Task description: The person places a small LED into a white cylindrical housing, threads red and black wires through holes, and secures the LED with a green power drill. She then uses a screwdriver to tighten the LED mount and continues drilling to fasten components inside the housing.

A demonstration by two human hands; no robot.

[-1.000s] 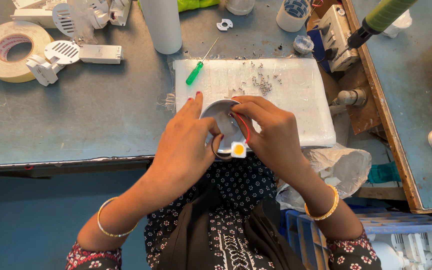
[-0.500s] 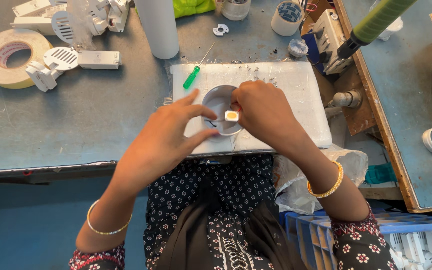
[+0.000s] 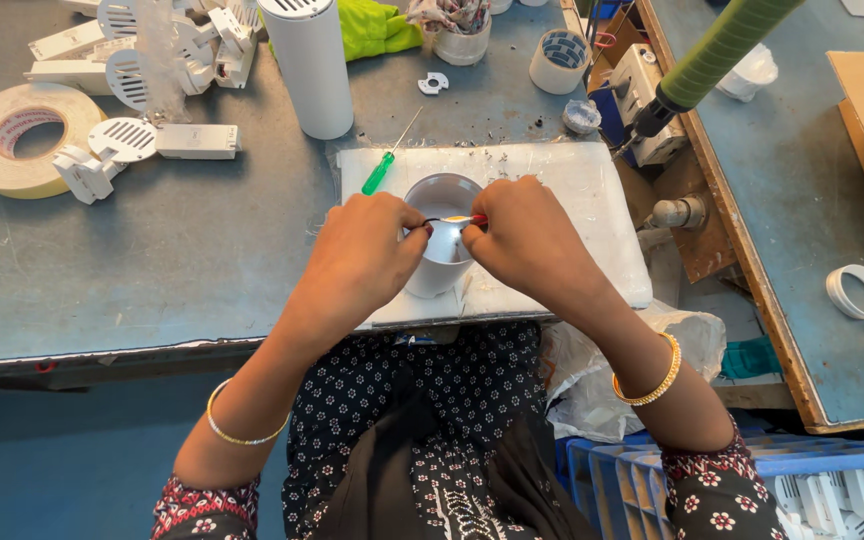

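A white cup-shaped plastic housing point(image 3: 441, 238) stands open side up on a white foam slab point(image 3: 572, 235) at the table's near edge. My left hand point(image 3: 362, 255) wraps its left side and pinches a thin dark wire point(image 3: 440, 219) stretched across the opening. My right hand point(image 3: 524, 238) holds the wire's other end, where a red bit and a small yellow part show at the fingertips. A green-handled screwdriver point(image 3: 382, 170) lies on the slab's far left corner.
A tall white cylinder point(image 3: 310, 62) stands behind the slab. A large tape roll point(image 3: 14, 135) and white grille parts point(image 3: 122, 140) lie at the left. A small tape roll point(image 3: 559, 60), a green-handled tool point(image 3: 722, 50), white rings point(image 3: 857, 292) and a blue crate point(image 3: 752, 480) are at the right.
Both hands and the housing have shifted toward the slab's middle. The fingers have parted, and the wire now runs taut across the opening between them.
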